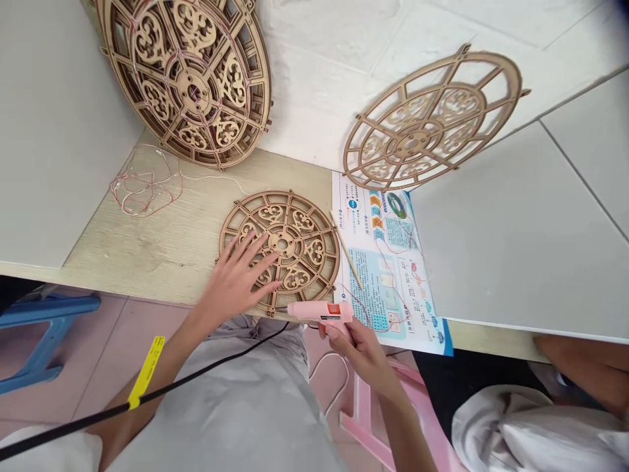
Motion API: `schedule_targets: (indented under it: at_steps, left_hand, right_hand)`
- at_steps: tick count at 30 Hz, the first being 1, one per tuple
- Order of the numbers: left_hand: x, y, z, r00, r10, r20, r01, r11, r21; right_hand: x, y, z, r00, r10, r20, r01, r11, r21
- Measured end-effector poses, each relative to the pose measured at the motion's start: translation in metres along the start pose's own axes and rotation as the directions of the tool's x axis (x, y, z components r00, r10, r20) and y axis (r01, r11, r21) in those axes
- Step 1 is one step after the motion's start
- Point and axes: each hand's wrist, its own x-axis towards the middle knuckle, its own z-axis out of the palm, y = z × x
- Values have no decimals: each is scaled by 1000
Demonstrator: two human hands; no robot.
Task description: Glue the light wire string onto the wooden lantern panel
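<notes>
A round wooden lattice wheel (pixel 314 251) with scrollwork cut-outs lies flat on the table in front of me. My left hand (pixel 240 272) rests on its left side, fingers spread and stretched out. In my right hand (pixel 361 351) is a pink glue gun (pixel 314 311), gripped by its handle. Its nozzle points left, at a small tab on the wheel's near rim. From this view I cannot tell whether the nozzle touches the wood, and no glue shows.
More lattice wheels (pixel 194 92) lean in a stack at the back left; another wheel (pixel 413 141) leans at the back right. Thin tangled wire (pixel 147 187) lies left. A wooden stick (pixel 350 252) lies by a printed sheet (pixel 422 288). Grey partitions (pixel 531 223) flank the table. Another person sits right.
</notes>
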Motion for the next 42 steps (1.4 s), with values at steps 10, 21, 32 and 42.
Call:
schedule_targets:
  at_steps: [10,21,32,42]
  left_hand:
    - [1,1,-2,1000,-2,6,2,1000,-6]
    - [1,1,-2,999,-25,38,27,998,-61]
    - [0,0,-2,1000,-10,22,10,1000,-21]
    - [1,2,-1,1000,3,-16,-3,1000,4]
  right_hand:
    - [0,0,-2,1000,0,-8,0,1000,-20]
    - [-6,-14,7,991,-71,-115,49,982,-185]
    - [-5,-11,6,989,-100,-111,76,976,-204]
    - [-8,-12,6,979,-171,-115,138,958,-251]
